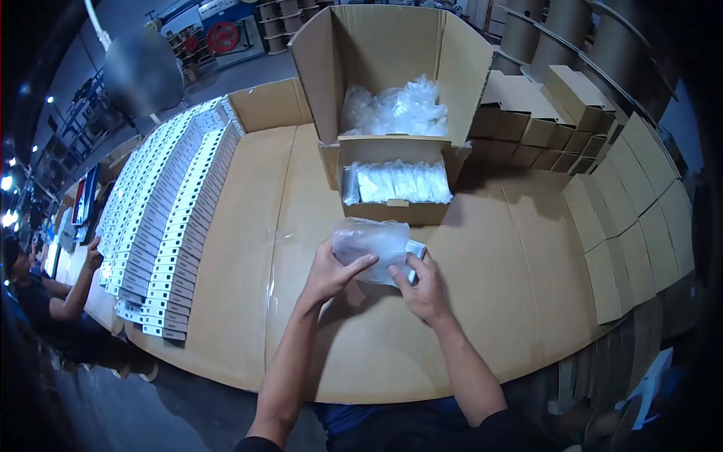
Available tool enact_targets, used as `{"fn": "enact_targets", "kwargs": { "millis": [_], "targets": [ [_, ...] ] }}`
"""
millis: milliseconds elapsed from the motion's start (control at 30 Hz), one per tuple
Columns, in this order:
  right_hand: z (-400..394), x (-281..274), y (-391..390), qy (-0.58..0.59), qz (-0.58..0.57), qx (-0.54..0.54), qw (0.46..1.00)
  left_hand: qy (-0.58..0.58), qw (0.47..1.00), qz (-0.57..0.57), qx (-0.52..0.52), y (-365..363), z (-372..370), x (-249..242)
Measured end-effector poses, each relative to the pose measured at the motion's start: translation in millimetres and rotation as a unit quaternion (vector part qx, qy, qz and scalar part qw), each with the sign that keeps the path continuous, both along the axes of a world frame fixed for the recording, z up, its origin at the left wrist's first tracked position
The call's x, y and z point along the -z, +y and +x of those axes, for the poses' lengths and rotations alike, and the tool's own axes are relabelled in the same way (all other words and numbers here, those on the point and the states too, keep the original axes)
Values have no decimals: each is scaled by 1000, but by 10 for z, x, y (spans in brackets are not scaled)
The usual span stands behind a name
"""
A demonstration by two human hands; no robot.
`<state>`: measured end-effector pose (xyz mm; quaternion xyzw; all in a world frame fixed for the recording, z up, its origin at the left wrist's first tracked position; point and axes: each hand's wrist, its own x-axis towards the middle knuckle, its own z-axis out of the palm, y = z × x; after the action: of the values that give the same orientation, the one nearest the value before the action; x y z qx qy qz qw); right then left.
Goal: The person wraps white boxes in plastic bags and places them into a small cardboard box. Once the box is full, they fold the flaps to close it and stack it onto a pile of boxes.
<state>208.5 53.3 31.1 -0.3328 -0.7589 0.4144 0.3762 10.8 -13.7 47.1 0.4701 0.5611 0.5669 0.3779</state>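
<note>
Over the middle of the cardboard-covered table (459, 331), my left hand (330, 275) grips a clear plastic bag (367, 239), thumb lying across it. A small white box (415, 248) is pinched in my right hand (424, 290), at the bag's right side. How far the box sits inside the bag cannot be made out. Just beyond my hands stands an open brown carton (369, 214) with a row of plastic-wrapped white packs (403, 183) in it. Behind that, a larger open carton (388, 41) holds a heap of loose clear bags (399, 109).
Long stacked rows of white boxes (177, 248) line the table's left side. Brown cartons (520, 120) are piled at the back right, and more cartons (640, 218) stand along the right edge. Another person (56, 301) is at the far left.
</note>
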Motion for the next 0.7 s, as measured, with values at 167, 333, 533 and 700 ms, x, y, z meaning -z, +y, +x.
{"fn": "enact_targets", "kwargs": {
  "millis": [167, 333, 533, 700],
  "targets": [
    [294, 56, 452, 192, -63, 30, 979, -32, 999, -2, 28, 44, -24, 85],
    [59, -487, 513, 331, -8, -5, 944, -48, 997, -3, 63, 35, 85, 208],
    [-217, -396, 425, 292, -48, -64, 953, -2, 998, 16, 64, 81, 54, 241],
    [-51, -364, 506, 249, -21, -67, 966, -27, 997, 4, 69, 111, 44, 318]
  ]
}}
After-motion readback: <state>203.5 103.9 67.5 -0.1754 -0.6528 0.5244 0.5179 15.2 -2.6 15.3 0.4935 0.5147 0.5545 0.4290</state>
